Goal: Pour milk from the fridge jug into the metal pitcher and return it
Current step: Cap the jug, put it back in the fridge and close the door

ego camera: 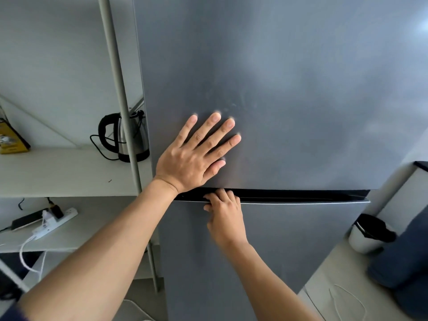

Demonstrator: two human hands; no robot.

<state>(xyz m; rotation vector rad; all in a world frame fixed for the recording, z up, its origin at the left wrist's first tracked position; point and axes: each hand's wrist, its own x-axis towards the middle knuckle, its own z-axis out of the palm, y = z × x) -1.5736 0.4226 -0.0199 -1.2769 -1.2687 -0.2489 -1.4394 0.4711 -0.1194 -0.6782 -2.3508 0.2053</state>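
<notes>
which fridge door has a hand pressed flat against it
The upper door: the left hand lies spread flat on it. The right hand hooks the lower door's top edge.

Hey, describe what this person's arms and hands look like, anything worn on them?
Both forearms are bare. The left hand and right hand show no rings, watch or gloves. Only a dark blue sleeve edge shows high on the left arm.

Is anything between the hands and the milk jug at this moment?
Yes: the closed fridge doors. The left hand lies flat on the upper door; the right hand hooks fingers into the gap above the lower door. No jug visible.
</notes>
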